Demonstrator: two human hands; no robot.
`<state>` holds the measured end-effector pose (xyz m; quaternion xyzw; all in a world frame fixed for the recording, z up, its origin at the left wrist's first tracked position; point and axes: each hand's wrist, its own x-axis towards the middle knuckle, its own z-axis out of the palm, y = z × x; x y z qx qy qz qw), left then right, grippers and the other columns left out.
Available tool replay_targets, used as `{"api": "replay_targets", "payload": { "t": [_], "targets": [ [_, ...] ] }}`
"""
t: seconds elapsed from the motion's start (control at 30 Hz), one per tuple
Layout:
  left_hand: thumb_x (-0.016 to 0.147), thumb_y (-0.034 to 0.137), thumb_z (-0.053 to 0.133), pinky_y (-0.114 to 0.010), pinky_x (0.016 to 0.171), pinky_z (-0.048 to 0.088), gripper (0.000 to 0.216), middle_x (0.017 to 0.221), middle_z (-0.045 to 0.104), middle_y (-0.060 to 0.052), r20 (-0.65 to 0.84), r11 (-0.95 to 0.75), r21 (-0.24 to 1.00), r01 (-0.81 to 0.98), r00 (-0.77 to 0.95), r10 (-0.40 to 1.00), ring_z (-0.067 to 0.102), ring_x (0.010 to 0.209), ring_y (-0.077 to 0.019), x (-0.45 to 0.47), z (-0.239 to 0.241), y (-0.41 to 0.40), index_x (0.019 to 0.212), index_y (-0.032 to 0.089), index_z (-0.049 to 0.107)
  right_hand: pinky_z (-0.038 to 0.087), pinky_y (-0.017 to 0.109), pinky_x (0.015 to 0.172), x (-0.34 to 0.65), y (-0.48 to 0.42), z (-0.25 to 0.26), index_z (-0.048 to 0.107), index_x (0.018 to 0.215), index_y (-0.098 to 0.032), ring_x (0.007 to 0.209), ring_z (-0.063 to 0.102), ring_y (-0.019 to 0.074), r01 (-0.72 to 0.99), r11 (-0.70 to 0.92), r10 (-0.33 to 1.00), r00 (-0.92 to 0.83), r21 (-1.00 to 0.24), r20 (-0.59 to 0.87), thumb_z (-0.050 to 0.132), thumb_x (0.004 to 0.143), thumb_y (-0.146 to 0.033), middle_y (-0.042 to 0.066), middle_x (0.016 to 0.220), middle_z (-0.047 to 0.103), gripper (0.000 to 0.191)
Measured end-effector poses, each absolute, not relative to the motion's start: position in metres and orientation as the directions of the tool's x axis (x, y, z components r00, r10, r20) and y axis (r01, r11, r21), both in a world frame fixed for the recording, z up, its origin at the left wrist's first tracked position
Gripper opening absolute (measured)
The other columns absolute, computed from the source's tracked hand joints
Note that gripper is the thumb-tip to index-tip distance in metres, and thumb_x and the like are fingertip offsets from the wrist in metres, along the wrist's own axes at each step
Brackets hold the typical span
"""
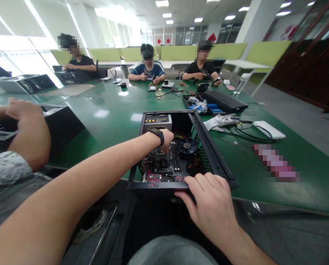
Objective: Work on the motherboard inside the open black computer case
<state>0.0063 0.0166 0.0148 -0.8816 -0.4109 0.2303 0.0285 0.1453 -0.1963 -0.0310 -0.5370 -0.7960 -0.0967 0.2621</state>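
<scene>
An opened black computer case (212,154) lies in front of me at the table's near edge. Inside are a motherboard (156,177), a round black fan (187,146) and a power supply (157,119) at the far left. My left hand (166,140), a dark watch on its wrist, reaches down into the case over the motherboard, left of the fan. Its fingers are curled together, and whatever their tips hold is hidden. My right hand (208,195) grips the case's near rim at the right corner, thumb below and fingers on top.
White gloves (221,121), black cables (244,129) and a white box (269,130) lie right on the green table (299,187). Behind stands a black toolbox (225,101). A co-worker's arm (33,129) and another case (65,127) are at left. Several people sit opposite.
</scene>
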Motion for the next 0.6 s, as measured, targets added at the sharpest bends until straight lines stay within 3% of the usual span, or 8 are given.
{"api": "replay_targets", "payload": {
  "t": [0.2,0.6],
  "targets": [
    [0.058,0.034,0.084,-0.029,0.077,0.056,0.051,0.103,0.076,-0.016,-0.471,-0.656,-0.249,0.713,0.503,0.725,0.071,0.095,-0.0286,0.002,-0.01,0.02,0.104,0.013,0.077,0.028,0.038,0.077,0.145,-0.204,-0.032,0.062,0.095,-0.023,0.079,0.043,0.0209,0.903,0.405,0.797,-0.271,-0.145,0.539,0.061,0.091,-0.039,0.001,0.079,0.056,0.017],
    [0.049,0.025,0.088,-0.031,0.082,0.054,0.048,0.098,0.076,-0.016,-0.493,-0.618,-0.236,0.75,0.456,0.741,0.07,0.095,-0.0305,0.007,-0.017,0.032,0.095,0.014,0.08,0.027,0.038,0.078,0.145,-0.203,-0.035,0.063,0.095,-0.022,0.079,0.044,0.0204,0.912,0.386,0.806,-0.263,-0.136,0.53,0.059,0.092,-0.041,0.003,0.078,0.057,0.02]
  ]
}}
